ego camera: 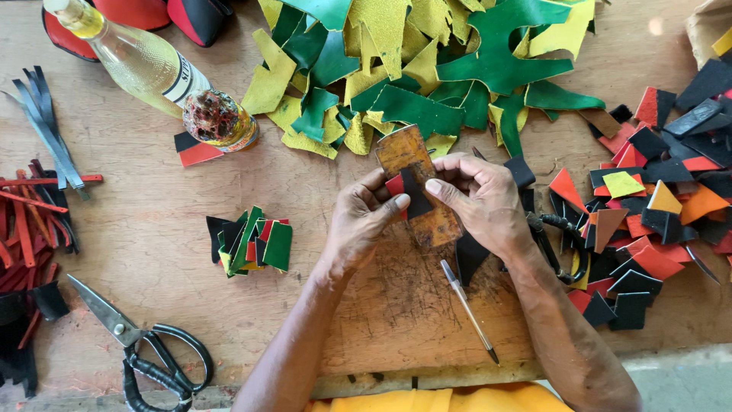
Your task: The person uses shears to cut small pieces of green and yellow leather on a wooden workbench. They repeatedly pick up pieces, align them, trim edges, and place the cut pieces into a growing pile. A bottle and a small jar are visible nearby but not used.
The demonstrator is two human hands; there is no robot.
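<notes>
Leather piece (409,192) between both hands

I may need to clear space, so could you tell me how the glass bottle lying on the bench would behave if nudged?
The glass bottle lies on its side, so it would probably roll. Being glass, it is likely breakable.

Worn wooden bench (145,229) bears scissors (145,347), pen (467,309), bottle (149,67), leather scraps (427,61), probably offcuts.
</notes>
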